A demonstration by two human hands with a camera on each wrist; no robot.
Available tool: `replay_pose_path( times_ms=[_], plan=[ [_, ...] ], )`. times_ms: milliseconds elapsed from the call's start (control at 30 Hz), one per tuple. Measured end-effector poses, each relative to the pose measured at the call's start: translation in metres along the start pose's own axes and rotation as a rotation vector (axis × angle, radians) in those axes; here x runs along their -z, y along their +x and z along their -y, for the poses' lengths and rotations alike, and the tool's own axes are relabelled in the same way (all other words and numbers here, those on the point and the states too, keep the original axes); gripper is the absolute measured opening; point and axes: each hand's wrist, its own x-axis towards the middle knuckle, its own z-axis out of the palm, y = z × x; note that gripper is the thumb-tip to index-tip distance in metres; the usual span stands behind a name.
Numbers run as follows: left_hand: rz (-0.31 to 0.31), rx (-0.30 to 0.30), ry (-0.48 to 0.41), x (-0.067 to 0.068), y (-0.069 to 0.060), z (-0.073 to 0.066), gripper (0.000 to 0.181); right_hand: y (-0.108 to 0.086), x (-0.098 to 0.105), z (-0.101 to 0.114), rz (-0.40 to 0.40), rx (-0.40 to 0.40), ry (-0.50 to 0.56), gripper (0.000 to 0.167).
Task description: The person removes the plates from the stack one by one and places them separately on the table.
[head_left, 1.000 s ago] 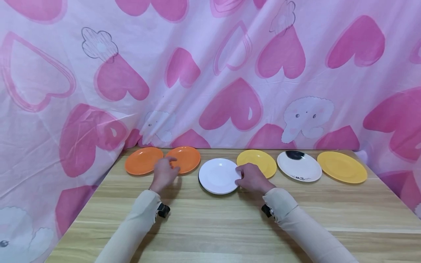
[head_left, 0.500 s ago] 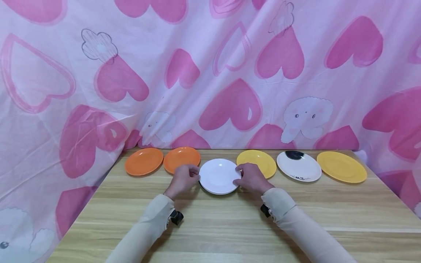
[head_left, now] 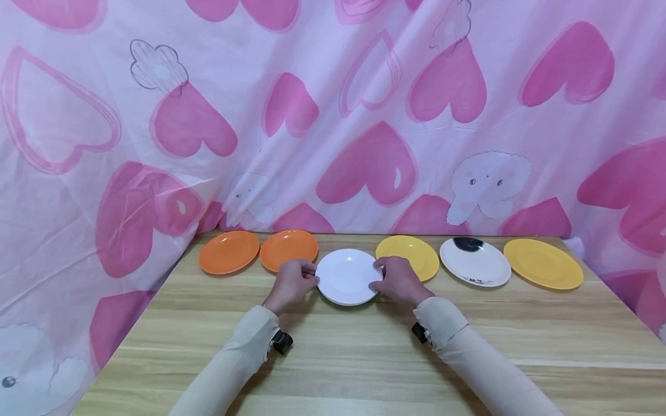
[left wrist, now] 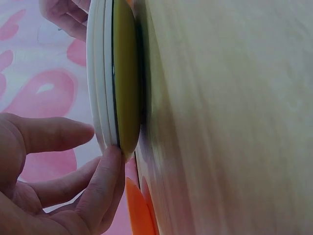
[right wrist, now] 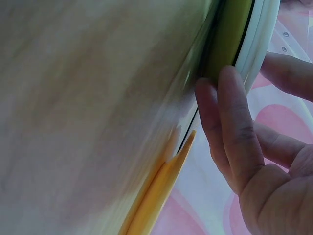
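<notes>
A stack of plates stands in the middle of the row, with a white plate on top. From the side in the left wrist view, several pale rims lie above a dark edge and an olive-looking underside. My left hand holds the stack's left rim, fingertips against the lower edge and thumb close to the top rim. Opposite it, my right hand grips the right rim. In the right wrist view its fingers touch the edge from below, the thumb on the upper side.
Two orange plates lie to the left on the wooden table. To the right are a yellow plate, a white plate with a black patch and another yellow plate. A pink heart-patterned cloth hangs behind.
My left hand has come from over the right-hand orange plate, moving right to the stack's left rim. The right hand stays at the right rim; the stack has hardly moved.
</notes>
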Motion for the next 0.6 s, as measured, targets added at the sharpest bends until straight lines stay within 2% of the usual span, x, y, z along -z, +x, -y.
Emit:
replay_pose_path(
  times_ms=[200,367,500,600],
  plan=[
    [-0.025,-0.009,0.008,-0.0007,0.0001,-0.0015,0.024,0.0011,-0.0016,-0.0012,-0.015,0.012,-0.001,0.055],
    [-0.024,-0.007,0.018,-0.0016,-0.0008,-0.0030,0.033,0.0014,-0.0034,-0.0008,-0.034,-0.023,0.015,0.065],
    [-0.013,0.010,0.015,-0.0021,-0.0008,-0.0047,0.035,0.0011,-0.0037,0.0003,-0.043,-0.060,0.018,0.049],
    [-0.010,0.017,0.018,-0.0021,-0.0007,-0.0055,0.035,0.0013,-0.0035,0.0013,-0.038,-0.064,0.010,0.044]
  ],
)
